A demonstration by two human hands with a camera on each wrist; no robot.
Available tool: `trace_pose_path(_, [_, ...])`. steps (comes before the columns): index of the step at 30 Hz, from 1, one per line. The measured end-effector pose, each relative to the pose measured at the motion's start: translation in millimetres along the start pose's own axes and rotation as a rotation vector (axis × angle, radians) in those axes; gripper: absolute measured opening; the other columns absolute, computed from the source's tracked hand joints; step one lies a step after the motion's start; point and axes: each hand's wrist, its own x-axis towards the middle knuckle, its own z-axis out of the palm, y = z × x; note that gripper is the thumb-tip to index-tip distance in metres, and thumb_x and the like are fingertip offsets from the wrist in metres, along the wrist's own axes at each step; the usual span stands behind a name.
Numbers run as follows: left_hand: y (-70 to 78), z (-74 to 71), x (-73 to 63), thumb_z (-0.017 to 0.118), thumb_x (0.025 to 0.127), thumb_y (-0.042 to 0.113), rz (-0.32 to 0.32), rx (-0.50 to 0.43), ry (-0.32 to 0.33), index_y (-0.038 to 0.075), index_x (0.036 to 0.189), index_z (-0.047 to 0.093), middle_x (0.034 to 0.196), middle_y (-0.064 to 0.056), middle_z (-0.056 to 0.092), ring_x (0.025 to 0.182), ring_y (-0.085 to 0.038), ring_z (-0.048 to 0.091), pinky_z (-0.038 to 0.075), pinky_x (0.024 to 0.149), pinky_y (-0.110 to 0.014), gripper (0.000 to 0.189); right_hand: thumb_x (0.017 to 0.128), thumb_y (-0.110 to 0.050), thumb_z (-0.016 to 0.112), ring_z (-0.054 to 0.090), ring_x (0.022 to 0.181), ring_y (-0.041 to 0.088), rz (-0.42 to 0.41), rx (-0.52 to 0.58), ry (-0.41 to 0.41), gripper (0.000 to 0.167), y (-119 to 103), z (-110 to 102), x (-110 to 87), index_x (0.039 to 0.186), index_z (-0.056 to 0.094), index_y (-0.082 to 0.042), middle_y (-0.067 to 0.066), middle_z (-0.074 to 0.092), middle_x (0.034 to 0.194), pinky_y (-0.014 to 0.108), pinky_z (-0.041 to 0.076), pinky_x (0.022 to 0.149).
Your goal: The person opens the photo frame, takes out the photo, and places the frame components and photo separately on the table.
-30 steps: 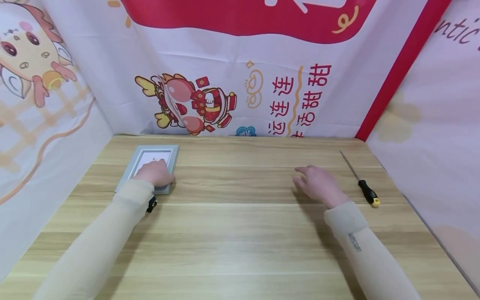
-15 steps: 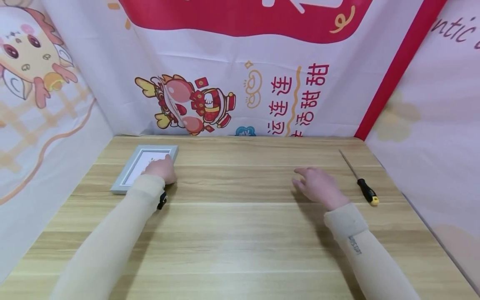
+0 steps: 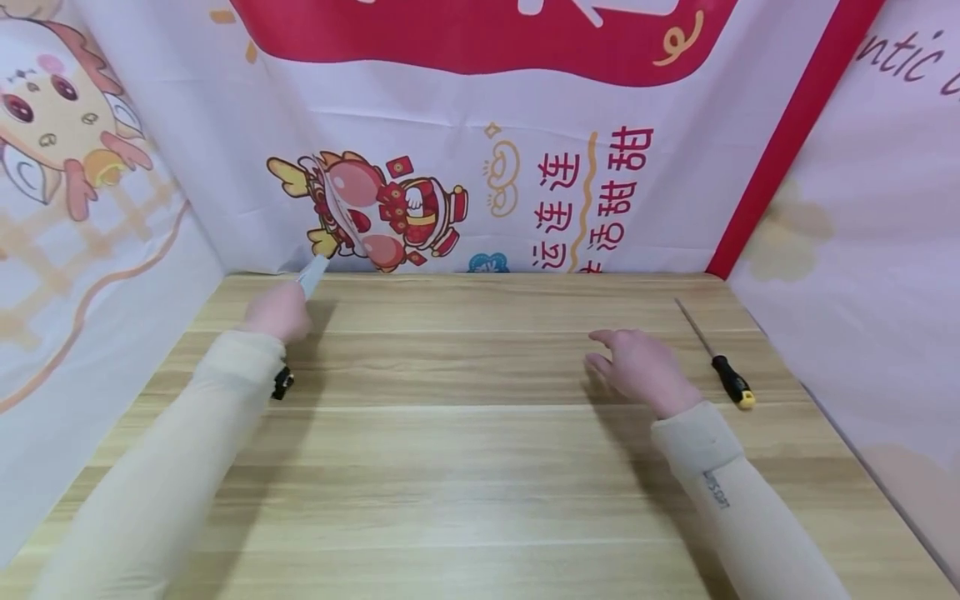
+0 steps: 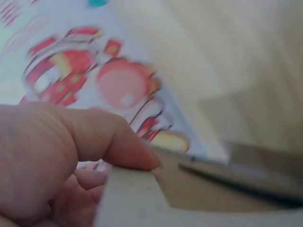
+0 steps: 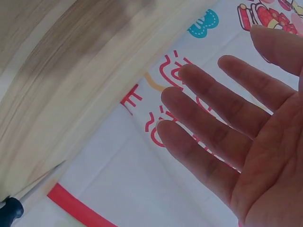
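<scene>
My left hand (image 3: pixel 279 312) grips a picture frame (image 3: pixel 312 273) by its edge at the left rear of the table, holding it tilted up off the surface. From the head only a thin light strip of the frame shows past the hand. In the left wrist view the thumb presses the pale border of the frame (image 4: pixel 130 196), beside a brown back panel (image 4: pixel 189 189) with a narrow dark strip over it. My right hand (image 3: pixel 637 371) hovers over the right side of the table, fingers extended and holding nothing. To its right lies a screwdriver (image 3: pixel 731 379) with a black and yellow handle.
The wooden table (image 3: pixel 465 450) spreads between both arms. A printed white and red cloth (image 3: pixel 435 108) hangs along its rear edge, and more printed cloth lines the left and right sides.
The picture frame lay flat with the left hand over it; now the left hand has lifted and tipped it up, shifting a little left and back. The right hand stays nearly still.
</scene>
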Motion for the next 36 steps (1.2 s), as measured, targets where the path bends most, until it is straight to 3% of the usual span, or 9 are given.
trace_pose_path(3, [-1.6,-21.2,-7.3,0.058,0.077,-0.001,0.004,-0.086,0.015,-0.014,0.094,0.055,0.082,-0.025,0.056,0.062,-0.032,0.053,0.048,0.051,-0.041,0.022,0.098,-0.031,0.062,0.061,0.113,0.042,-0.003,0.0,0.013,0.043,-1,-1,-0.2,0.132,0.063,-0.005,0.021,0.065,0.125,0.058,0.048,0.092])
trace_pose_path(5, [1.5,-33.9,-14.4,0.058,0.079,0.001,0.004,-0.158,0.019,-0.018,0.104,0.054,0.089,-0.03,0.059,0.066,-0.034,0.057,0.052,0.051,-0.041,0.032,0.098,-0.03,0.061,0.061,0.113,0.041,0.001,0.013,0.022,0.043,-1,-1,-0.1,0.133,0.063,-0.005,0.021,0.065,0.126,0.057,0.048,0.092])
trace_pose_path(9, [16.7,-49.9,-27.3,0.056,0.087,0.006,-0.004,-0.343,-0.001,-0.014,0.138,0.043,0.117,-0.037,0.056,0.089,-0.043,0.064,0.059,0.064,-0.048,0.056,0.099,-0.031,0.06,0.059,0.117,0.04,0.034,0.066,0.018,0.043,-1,-5,0.1,0.135,0.061,-0.007,0.019,0.062,0.13,0.057,0.048,0.093])
trace_pose_path(12, [29.7,-50.6,-33.1,0.056,0.092,0.009,0.001,-0.505,-0.026,-0.006,0.15,0.033,0.134,-0.034,0.05,0.106,-0.045,0.059,0.057,0.077,-0.054,0.064,0.099,-0.032,0.06,0.06,0.115,0.039,0.057,0.117,0.017,0.043,0,-8,-0.3,0.136,0.061,-0.009,0.019,0.064,0.128,0.057,0.048,0.092])
trace_pose_path(17, [49.0,-34.7,-36.6,0.057,0.097,0.008,0.028,-0.793,-0.066,-0.002,0.152,0.032,0.144,-0.025,0.047,0.117,-0.035,0.054,0.052,0.092,-0.045,0.062,0.099,-0.03,0.06,0.064,0.105,0.036,0.04,0.202,0.045,0.041,3,-11,-2.1,0.135,0.062,-0.009,0.019,0.068,0.118,0.055,0.051,0.085])
trace_pose_path(21, [66.3,-15.4,-38.4,0.057,0.099,0.008,0.041,-1.016,-0.119,-0.001,0.153,0.029,0.149,-0.021,0.044,0.12,-0.028,0.053,0.052,0.094,-0.039,0.062,0.1,-0.028,0.059,0.066,0.101,0.032,0.036,0.277,0.067,0.039,7,-10,-2.8,0.133,0.063,-0.007,0.016,0.069,0.116,0.051,0.053,0.085])
trace_pose_path(25, [84.8,5.3,-38.4,0.055,0.1,0.005,0.034,-1.225,-0.182,-0.001,0.153,0.029,0.15,-0.02,0.043,0.119,-0.024,0.053,0.05,0.096,-0.043,0.06,0.102,-0.026,0.056,0.066,0.099,0.031,0.05,0.352,0.092,0.037,10,-9,-5.0,0.132,0.063,-0.005,0.015,0.069,0.116,0.049,0.053,0.086])
trace_pose_path(29, [100.9,27.5,-37.9,0.054,0.098,0.0,0.023,-1.374,-0.221,-0.001,0.152,0.031,0.149,-0.019,0.044,0.119,-0.022,0.054,0.048,0.099,-0.043,0.059,0.102,-0.025,0.056,0.065,0.097,0.029,0.063,0.4,0.12,0.035,12,-9,-7.5,0.128,0.065,-0.004,0.014,0.07,0.114,0.047,0.053,0.083])
trace_pose_path(36, [125.4,57.5,-39.9,0.052,0.098,-0.005,-0.005,-1.545,-0.326,-0.003,0.152,0.028,0.148,-0.022,0.043,0.125,-0.028,0.052,0.042,0.105,-0.048,0.059,0.1,-0.025,0.059,0.069,0.091,0.026,0.086,0.532,0.109,0.034,17,-6,-9.5,0.126,0.068,-0.004,0.013,0.073,0.106,0.039,0.056,0.074])
